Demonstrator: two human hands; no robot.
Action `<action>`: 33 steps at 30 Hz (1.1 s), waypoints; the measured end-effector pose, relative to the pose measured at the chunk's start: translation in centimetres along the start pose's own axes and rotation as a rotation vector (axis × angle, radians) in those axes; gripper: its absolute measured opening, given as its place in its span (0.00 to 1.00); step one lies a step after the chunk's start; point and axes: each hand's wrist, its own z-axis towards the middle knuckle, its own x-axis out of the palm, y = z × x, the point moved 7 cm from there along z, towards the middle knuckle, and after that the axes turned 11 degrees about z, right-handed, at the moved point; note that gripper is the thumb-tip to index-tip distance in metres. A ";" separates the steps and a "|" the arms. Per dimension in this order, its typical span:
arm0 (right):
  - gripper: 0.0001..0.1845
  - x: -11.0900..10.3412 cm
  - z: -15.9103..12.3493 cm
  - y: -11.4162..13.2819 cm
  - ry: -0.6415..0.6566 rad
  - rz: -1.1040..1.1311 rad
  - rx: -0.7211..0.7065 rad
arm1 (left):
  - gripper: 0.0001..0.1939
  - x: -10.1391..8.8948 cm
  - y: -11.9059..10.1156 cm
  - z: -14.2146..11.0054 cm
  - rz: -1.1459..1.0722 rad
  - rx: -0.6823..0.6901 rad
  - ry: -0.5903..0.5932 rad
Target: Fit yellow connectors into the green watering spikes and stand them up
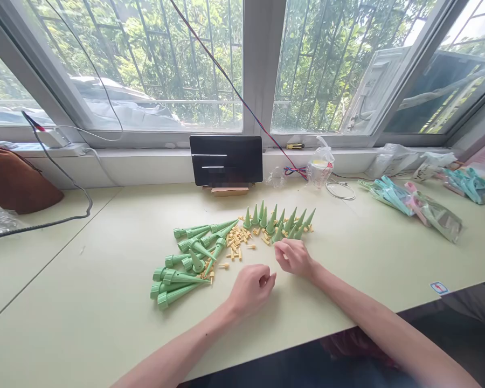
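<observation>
My left hand (251,289) rests on the table in a loose fist, with thumb and fingers curled together; nothing shows in it. Just beyond and to its right, my right hand (293,257) is also curled closed, its knuckles close to the standing green cones, and no object is visible between its fingers. Green plastic watering spikes (181,276) lie in a loose pile left of my hands. Several pointed green cones (271,222) stand upright on their wide ends behind my right hand. Small yellow plastic valves (236,240) are scattered between the two groups.
A dark tablet (226,160) leans on a cardboard stand by the window. To its right are a bagged cup (320,167) and a coiled white cable (340,190). Bagged teal and pink items (412,202) lie at right. A brown bag (18,180) sits at left.
</observation>
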 end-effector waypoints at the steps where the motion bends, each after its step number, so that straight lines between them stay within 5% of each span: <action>1: 0.08 0.1 0.1 0.1 0.013 -0.010 -0.007 | 0.19 0.1 -0.1 -0.1 0.034 0.016 -0.006; 9: 0.07 1.2 0.5 0.7 0.126 -0.045 -0.056 | 0.22 0.9 -2.1 -1.4 0.239 0.258 -0.051; 17: 0.08 3.8 1.1 1.0 0.215 -0.022 -0.010 | 0.21 -0.3 -2.7 -3.9 0.350 0.626 0.078; 28: 0.12 11.1 5.3 2.9 0.300 0.083 -0.010 | 0.22 -2.3 -0.5 -3.9 0.267 0.529 -0.040; 33: 0.16 11.9 5.9 3.2 0.353 0.163 0.013 | 0.21 -2.9 -0.6 -4.1 0.221 0.592 -0.181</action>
